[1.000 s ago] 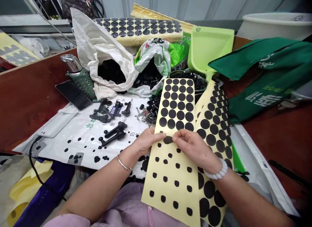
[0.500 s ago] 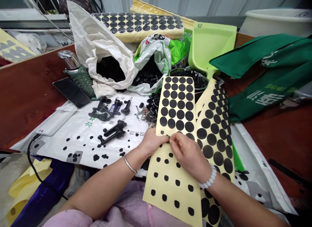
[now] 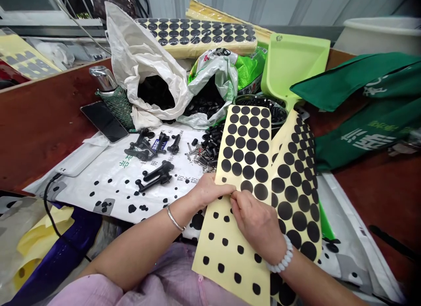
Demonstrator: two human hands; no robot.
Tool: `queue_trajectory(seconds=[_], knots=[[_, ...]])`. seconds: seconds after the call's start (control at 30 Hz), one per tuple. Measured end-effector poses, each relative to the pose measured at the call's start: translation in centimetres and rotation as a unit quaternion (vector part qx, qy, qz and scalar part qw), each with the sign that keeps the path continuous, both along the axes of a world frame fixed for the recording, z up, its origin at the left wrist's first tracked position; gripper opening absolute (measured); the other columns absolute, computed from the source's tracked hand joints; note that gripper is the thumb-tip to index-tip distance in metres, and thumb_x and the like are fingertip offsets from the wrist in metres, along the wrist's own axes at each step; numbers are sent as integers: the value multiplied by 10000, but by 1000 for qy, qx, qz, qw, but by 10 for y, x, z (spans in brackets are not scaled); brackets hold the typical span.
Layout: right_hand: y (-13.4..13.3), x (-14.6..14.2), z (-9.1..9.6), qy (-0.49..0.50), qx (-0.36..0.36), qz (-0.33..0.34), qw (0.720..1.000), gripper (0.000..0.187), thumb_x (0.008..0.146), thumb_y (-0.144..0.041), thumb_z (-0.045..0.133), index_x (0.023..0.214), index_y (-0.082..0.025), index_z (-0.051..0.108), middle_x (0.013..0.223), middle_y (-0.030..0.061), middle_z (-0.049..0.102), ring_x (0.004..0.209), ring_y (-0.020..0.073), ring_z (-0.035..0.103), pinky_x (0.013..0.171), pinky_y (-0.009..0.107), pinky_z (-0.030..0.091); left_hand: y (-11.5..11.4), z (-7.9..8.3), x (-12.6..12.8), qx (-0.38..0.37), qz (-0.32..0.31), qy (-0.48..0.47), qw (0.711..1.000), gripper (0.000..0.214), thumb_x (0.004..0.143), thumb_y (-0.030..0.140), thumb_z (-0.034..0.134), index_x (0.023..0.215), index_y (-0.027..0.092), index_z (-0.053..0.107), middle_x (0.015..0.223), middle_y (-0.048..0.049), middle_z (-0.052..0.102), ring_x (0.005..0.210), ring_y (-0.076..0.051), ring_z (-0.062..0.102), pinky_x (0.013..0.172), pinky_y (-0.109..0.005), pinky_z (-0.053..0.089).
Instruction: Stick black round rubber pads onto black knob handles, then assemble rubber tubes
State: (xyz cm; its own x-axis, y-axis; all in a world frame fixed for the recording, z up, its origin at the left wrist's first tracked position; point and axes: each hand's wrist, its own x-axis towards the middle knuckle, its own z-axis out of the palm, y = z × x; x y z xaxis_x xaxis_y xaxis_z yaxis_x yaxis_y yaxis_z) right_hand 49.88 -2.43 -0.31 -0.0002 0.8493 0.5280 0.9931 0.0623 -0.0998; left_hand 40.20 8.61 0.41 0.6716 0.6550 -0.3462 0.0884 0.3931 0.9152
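A worker's left hand point(image 3: 210, 191) and right hand point(image 3: 255, 220) meet fingertip to fingertip, pinching a black pad on the yellow backing sheet point(image 3: 241, 201) that slopes from the worktop's near edge to the lap.

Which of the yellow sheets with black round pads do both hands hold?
The front sheet: only it has small leftover dots on its lower half, under the left hand and right hand.

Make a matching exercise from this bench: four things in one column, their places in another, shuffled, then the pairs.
1. smartphone
2. green dustpan
3. yellow sticker sheet
4. flask

a. under both hands
b. flat beside the flask, screen up
c. behind the dish of black parts
d. left of the white bag, in green netting

Pairs: 1-b, 2-c, 3-a, 4-d
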Motion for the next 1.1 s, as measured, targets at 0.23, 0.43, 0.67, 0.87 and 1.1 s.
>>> queue_trajectory(seconds=[0.23,0.43,0.67,0.87,1.1], knots=[[1,0,-5,-58,31,-8,998,258,898,-140,455,668,-137,573,526,-8,487,417,80,424,403,219,320,3,-2,-3,-65,-41,-46,996,209,569,197,740,755,129,671,756,-54,686,629,-146,607,629,-279,476],[-1,0,-5,-85,48,12,995,160,884,-98,480,855,-103,637,539,-3,527,436,82,449,424,221,339,6,-7,0,-78,-37,-48,995,218,546,166,745,748,119,675,777,-64,690,646,-153,612,644,-288,483],[-3,0,-5,-52,33,15,998,187,888,-133,480,792,-112,639,525,2,529,440,89,464,424,225,336,7,-13,6,-72,-10,-35,997,146,600,148,680,744,121,681,735,-56,685,629,-139,603,610,-257,477],[-2,0,-2,-24,38,14,999,236,890,-146,466,694,-141,596,513,-4,524,439,92,463,431,235,330,9,-15,4,-87,-12,-28,996,171,574,150,701,741,119,685,737,-61,696,608,-142,612,604,-264,486],[-5,-5,3,16,40,45,998,232,868,-135,470,651,-159,550,501,-10,507,428,93,449,433,238,330,11,-19,5,-97,-6,-20,995,161,554,131,704,712,114,675,681,-55,687,591,-153,616,613,-286,497]])
